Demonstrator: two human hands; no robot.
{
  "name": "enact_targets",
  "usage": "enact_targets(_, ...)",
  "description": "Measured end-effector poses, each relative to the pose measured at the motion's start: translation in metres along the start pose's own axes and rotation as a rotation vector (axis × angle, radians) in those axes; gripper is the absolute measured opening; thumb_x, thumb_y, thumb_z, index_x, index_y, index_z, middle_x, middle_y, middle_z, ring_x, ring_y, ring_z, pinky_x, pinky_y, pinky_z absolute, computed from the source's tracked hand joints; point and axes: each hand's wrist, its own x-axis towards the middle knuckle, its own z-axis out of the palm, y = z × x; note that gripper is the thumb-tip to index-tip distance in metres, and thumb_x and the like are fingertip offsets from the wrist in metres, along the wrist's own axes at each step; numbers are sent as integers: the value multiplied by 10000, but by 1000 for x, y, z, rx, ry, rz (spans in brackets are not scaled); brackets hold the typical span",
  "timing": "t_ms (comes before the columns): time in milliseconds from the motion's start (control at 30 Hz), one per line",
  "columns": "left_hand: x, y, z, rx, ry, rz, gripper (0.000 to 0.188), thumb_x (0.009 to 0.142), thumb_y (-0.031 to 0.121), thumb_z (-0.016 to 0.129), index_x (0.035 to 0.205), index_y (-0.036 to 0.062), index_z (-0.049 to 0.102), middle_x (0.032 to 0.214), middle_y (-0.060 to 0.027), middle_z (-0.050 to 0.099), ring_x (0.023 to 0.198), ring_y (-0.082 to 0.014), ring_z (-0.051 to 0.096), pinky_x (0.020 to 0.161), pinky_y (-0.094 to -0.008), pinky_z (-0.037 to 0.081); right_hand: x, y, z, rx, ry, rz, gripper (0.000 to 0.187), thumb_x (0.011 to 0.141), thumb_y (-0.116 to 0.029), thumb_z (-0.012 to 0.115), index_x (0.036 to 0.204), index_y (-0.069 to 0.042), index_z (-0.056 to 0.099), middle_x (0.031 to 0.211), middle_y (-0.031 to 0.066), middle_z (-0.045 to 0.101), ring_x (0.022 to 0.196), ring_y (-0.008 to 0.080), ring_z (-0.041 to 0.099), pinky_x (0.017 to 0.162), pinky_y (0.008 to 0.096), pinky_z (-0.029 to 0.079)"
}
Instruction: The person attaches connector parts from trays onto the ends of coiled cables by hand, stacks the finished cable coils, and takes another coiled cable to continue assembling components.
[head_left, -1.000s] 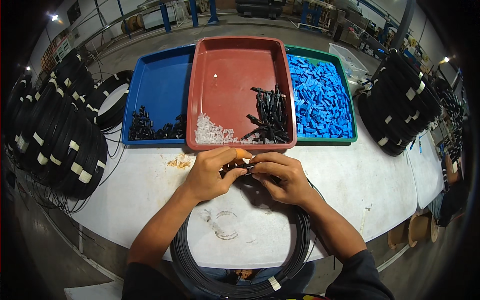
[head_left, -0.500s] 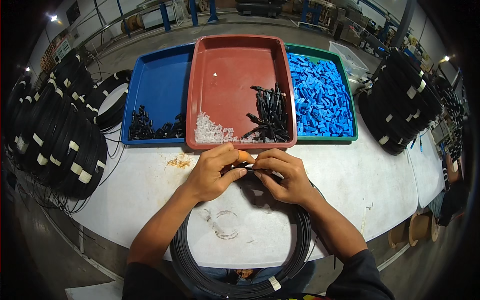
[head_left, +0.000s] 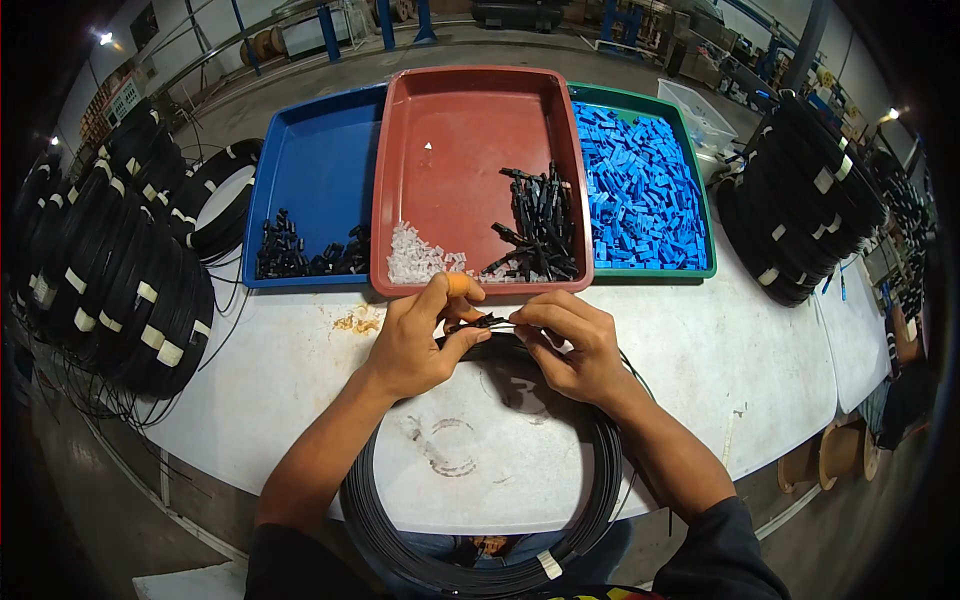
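Between thumb and fingers, my left hand (head_left: 420,335) pinches a small black connector (head_left: 484,321) just in front of the red tray (head_left: 440,150). My right hand (head_left: 568,340) is closed on a thin black cable (head_left: 508,323) whose end meets the connector. Whether the cable sits inside the connector is too small to tell. Below both hands lies a large coil of black cable (head_left: 365,490), bound with white tape and overhanging the near table edge. An orange cover wraps a finger of my left hand.
The red tray holds small clear pieces (head_left: 420,255) and black connectors (head_left: 545,220). A blue tray (head_left: 320,150) with black parts stands left, a green tray (head_left: 712,240) of blue clips (head_left: 645,190) right. Coil stacks (head_left: 110,270) (head_left: 800,200) flank the white table (head_left: 720,380).
My left fingers have lifted and spread, so the black connector between them now shows. My right hand has shifted slightly right, with the cable visible between the hands.
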Motion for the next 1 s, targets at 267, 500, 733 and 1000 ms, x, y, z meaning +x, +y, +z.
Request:
enact_targets(267,1,9,-5,64,-96,58,330,810,12,815,1046,4,585,934,-96,721,851,-187,749,725,-294,581,-1,-1,0,15,3,13,195,792,60,744,975,-1,718,918,131,695,788,264,716,687,333,577)
enact_targets(500,2,8,-4,69,-97,97,271,793,12,824,987,-20,638,906,-112,728,831,-202,749,714,-288,586,0,-1,1,12,19,-12,190,772,39,787,948,-2,727,887,123,699,761,259,712,666,333,568)
enact_targets(733,2,7,-2,49,-67,120,201,779,15,832,930,-19,704,846,-97,744,711,-150,708,615,-259,533,0,-1,0,18,5,-25,158,771,44,786,908,1,721,862,120,696,745,260,710,652,336,561)
enact_targets(1000,5,8,-4,135,-70,238,217,755,10,843,940,-8,730,852,-116,746,689,-189,709,609,-263,530,-1,-1,-1,50,-15,15,129,767,41,790,869,14,717,829,127,703,702,245,701,607,324,532)
